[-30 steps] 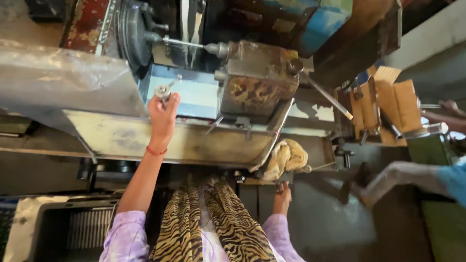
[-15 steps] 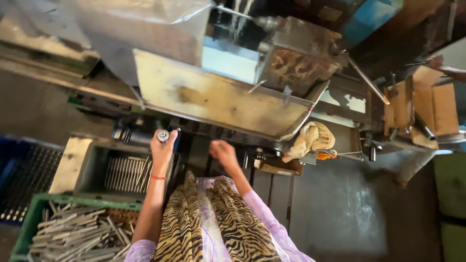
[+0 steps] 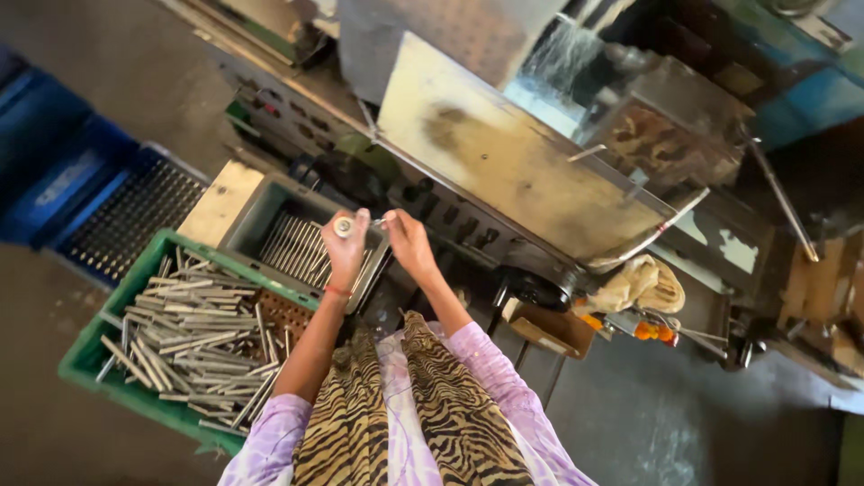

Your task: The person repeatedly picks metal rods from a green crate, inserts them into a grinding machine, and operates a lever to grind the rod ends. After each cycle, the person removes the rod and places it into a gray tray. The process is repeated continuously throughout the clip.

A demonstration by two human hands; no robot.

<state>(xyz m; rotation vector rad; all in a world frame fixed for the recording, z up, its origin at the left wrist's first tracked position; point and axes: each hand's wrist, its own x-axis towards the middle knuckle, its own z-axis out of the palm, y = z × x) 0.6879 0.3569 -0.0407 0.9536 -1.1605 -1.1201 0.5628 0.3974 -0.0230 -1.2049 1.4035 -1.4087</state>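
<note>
Steel rod [image 3: 343, 225], short and pale grey, sitting in the left hand [image 3: 346, 255], its round end face turned up toward the camera. Long axis running down through the fist, so most of its length is hidden; only the bright end showing. Left fingers [image 3: 358, 236] curling closed around it.

Right hand [image 3: 407, 245] just beside, on the rod's right, fingers pressed together at the tips and pinching a thin, small metal bit [image 3: 379, 220] that points toward the rod end. What the bit is, too small to tell. Both hands near each other, the gap between bit and rod end slight; the right hand lying nearer the machine side.

Both hands hovering above a grey metal tray [image 3: 243, 229] holding a row of similar rods laid side by side. Left of that, lower in view, a green crate [image 3: 108, 373] piled with many longer grey rods lying crosswise. Blue crates [image 3: 63, 171] farther left on the floor.

Beyond the hands, a large machine with a sloping, stained sheet-metal guard [image 3: 513, 166]. A yellowish rag [image 3: 641, 284] bunching under the guard's right end. Person wearing lilac sleeves and a tiger-striped garment.
</note>
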